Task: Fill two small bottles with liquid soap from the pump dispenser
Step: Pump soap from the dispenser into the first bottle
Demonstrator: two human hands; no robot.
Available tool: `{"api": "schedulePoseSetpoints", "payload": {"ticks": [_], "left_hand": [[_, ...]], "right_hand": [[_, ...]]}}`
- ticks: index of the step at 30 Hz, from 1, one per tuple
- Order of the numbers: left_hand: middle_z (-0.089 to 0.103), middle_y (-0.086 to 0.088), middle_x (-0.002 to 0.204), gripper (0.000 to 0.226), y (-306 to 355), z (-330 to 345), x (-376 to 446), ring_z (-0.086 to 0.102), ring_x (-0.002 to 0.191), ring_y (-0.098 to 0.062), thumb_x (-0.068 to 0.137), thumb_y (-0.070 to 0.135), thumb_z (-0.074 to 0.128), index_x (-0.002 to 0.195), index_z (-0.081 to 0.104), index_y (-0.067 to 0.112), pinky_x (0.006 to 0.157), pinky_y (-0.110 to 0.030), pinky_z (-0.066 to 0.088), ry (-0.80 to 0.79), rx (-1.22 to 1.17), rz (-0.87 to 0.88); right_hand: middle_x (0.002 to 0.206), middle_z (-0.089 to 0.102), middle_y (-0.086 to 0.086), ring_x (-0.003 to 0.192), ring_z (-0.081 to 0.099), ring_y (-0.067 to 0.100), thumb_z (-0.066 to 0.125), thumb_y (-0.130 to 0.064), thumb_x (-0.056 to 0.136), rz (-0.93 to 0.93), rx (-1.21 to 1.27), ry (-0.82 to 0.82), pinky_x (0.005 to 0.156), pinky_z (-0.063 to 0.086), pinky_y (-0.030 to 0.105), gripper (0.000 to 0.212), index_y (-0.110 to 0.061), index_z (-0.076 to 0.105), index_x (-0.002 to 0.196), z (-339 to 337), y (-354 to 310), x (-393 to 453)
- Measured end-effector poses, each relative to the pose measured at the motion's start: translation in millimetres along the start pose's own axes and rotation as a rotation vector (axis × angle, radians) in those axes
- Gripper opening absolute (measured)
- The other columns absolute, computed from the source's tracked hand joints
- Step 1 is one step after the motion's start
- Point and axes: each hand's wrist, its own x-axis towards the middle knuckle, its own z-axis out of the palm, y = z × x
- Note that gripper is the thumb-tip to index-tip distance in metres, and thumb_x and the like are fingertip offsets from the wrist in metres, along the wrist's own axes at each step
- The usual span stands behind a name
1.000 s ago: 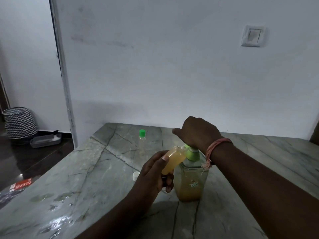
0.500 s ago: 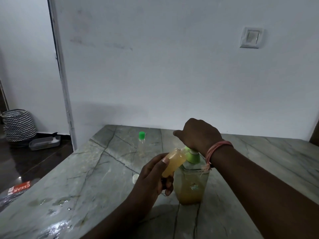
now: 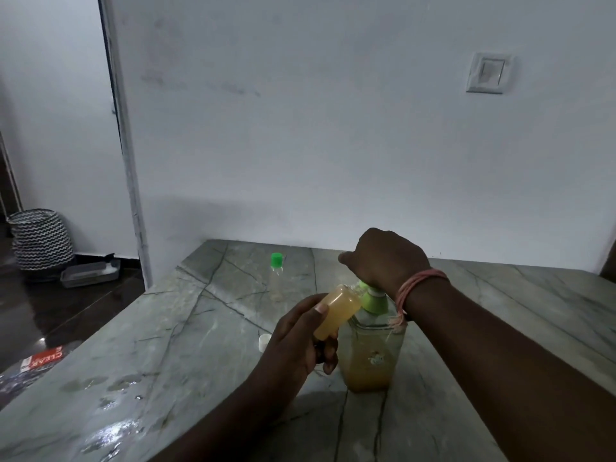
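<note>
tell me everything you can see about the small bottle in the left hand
The small bottle is translucent plastic, nearly full of cloudy orange-yellow liquid, and uncapped. It is tilted, its mouth up and right at the green pump of the dispenser, its base down in the left hand. That hand grips its lower half, thumb along the side. The spout itself is blurred, so contact there is unclear. It is held above the table, not resting on it.

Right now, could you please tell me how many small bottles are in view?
2. One small bottle, full of amber soap, is held tilted in the left hand at the pump dispenser. The green-capped bottle stands farther back on the table.
</note>
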Motion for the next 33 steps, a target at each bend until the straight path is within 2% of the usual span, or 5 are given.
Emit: {"api": "schedulePoseSetpoints", "payload": {"ticks": [8,13,22,29,33], "left_hand": [[0.055,-0.012,0.074,0.043,5.2,3.9,-5.5,0.052,0.060,-0.021,0.089,0.036,0.058,0.127,0.062,0.016,0.050,-0.033,0.043,0.001,0.013,0.000],[0.056,-0.010,0.073,0.041,3.9,2.3,-1.7,0.051,0.059,-0.019,0.091,0.034,0.056,0.126,0.062,0.015,0.050,-0.031,0.042,-0.012,0.023,0.002],[0.056,-0.012,0.074,0.043,1.7,0.5,-3.5,0.052,0.060,-0.021,0.089,0.037,0.058,0.127,0.062,0.016,0.051,-0.032,0.042,-0.019,0.003,0.001],[0.055,-0.011,0.076,0.040,-2.2,-2.4,1.9,0.053,0.061,-0.021,0.093,0.034,0.055,0.126,0.062,0.013,0.051,-0.033,0.045,-0.026,-0.002,0.006],[0.058,-0.012,0.078,0.045,0.1,-1.9,2.7,0.055,0.062,-0.023,0.084,0.039,0.065,0.123,0.064,0.016,0.051,-0.033,0.047,-0.050,-0.042,-0.003]], "right_hand": [[0.071,0.053,-0.004,0.073,0.057,0.020,0.055,-0.049,0.088,-0.009,-0.044,-0.095,0.064,0.042,0.030,0.033,-0.022,0.049,0.070,-9.6,-0.7,3.0],[0.072,0.056,-0.002,0.072,0.057,0.022,0.052,-0.048,0.090,0.025,0.009,-0.032,0.064,0.041,0.031,0.035,-0.020,0.052,0.069,-2.6,0.6,-2.5],[0.072,0.053,-0.003,0.077,0.060,0.022,0.053,-0.053,0.089,-0.025,-0.076,-0.083,0.069,0.046,0.032,0.037,-0.022,0.048,0.069,-10.0,-2.6,2.0],[0.070,0.052,-0.003,0.074,0.056,0.022,0.054,-0.052,0.089,0.041,0.007,-0.038,0.068,0.043,0.032,0.037,-0.021,0.048,0.068,-2.7,-0.3,-1.3],[0.070,0.054,-0.001,0.070,0.057,0.021,0.050,-0.057,0.091,0.034,0.056,-0.016,0.065,0.043,0.031,0.044,-0.020,0.048,0.067,-5.7,1.5,-1.7]]}}
